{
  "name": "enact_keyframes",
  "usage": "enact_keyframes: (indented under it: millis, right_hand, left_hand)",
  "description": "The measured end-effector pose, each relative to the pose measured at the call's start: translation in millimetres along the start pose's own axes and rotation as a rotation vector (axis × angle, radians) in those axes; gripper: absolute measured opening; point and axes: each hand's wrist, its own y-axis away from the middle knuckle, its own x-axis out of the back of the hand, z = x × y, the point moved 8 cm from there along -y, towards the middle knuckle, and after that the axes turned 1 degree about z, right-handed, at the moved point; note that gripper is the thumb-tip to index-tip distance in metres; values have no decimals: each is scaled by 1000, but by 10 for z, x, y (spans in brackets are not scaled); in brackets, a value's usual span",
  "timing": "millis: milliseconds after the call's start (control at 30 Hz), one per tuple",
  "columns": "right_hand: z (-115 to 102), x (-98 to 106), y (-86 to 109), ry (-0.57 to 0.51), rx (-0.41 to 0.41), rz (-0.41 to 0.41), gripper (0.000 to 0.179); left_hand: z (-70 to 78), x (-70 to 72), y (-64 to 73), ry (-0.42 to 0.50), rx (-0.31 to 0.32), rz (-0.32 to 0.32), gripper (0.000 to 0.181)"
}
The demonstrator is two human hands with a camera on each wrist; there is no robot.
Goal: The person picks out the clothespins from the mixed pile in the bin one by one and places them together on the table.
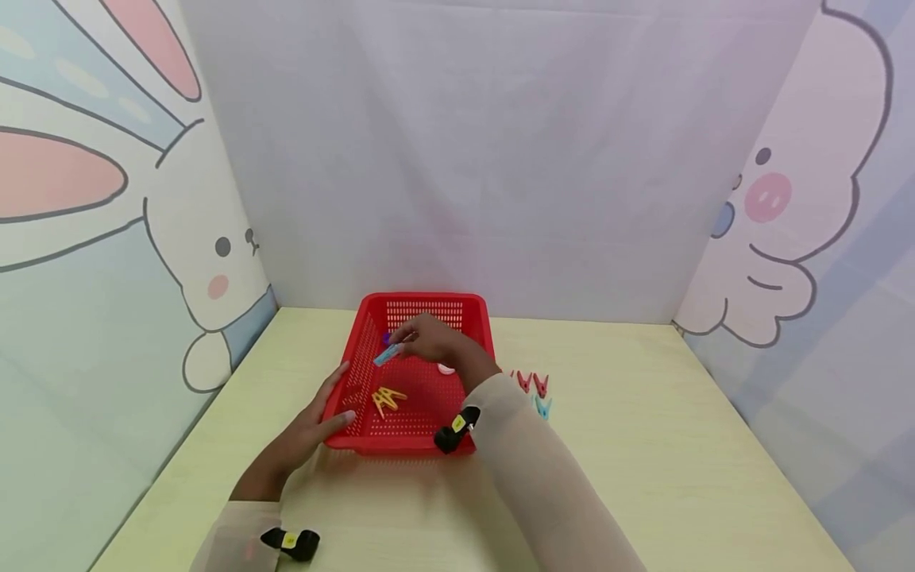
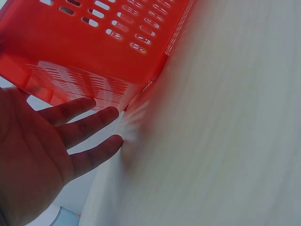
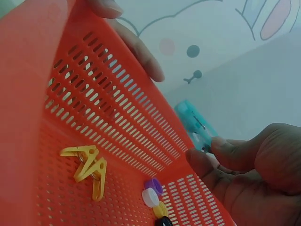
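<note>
A red plastic basket [image 1: 425, 297] with slotted walls stands on the table. Over it, my right hand [image 1: 432, 340] pinches a light-blue clothespin [image 1: 387, 354] between thumb and fingers; the right wrist view shows the same clothespin [image 3: 194, 123] at the fingertips. My left hand [image 1: 309, 429] rests at the basket's front left corner, thumb over the rim. Its other fingers [image 2: 89, 127] extend straight and spread along the outside. On the basket floor lie yellow clothespins [image 3: 89, 165], and in its far part a purple ring-like cap [image 3: 154, 185], a white cap [image 3: 150, 197], a yellow piece and a black piece.
To the basket's right, red clothespins [image 1: 541, 385] and a light-blue clothespin [image 1: 543, 408] lie on the pale table [image 1: 643, 445], partly behind my right sleeve. A white cloth wall [image 1: 500, 159] closes off the back, with printed cartoon panels at both sides.
</note>
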Motion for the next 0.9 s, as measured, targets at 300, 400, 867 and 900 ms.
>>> enact_keyframes:
  millis: [300, 400, 867, 900]
  right_hand:
    - [-11, 89, 111, -27, 53, -60, 24]
    - [-8, 126, 155, -37, 80, -84, 28]
    - [33, 305, 451, 13, 210, -117, 30]
    - [37, 328, 475, 14, 215, -111, 30]
  left_hand:
    - [31, -11, 18, -5, 14, 8, 105]
    - [30, -2, 16, -9, 26, 12, 105]
    - [32, -1, 24, -22, 34, 25, 104]
    - [32, -3, 22, -21, 31, 23, 104]
